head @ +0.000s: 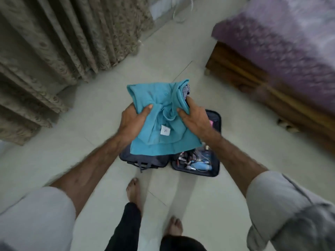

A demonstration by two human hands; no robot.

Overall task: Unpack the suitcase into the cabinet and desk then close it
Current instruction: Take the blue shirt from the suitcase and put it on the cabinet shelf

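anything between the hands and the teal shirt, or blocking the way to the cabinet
Nothing stands between them: the left hand and right hand already grip the teal shirt, held above the open suitcase. The cabinet is out of view, so that path cannot be judged.

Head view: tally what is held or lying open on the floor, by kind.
Teal shirt, gripped by left hand and right hand: 1
Striped garment, held under the shirt: 1
Open suitcase on the floor, small items still inside: 1
Total: 3
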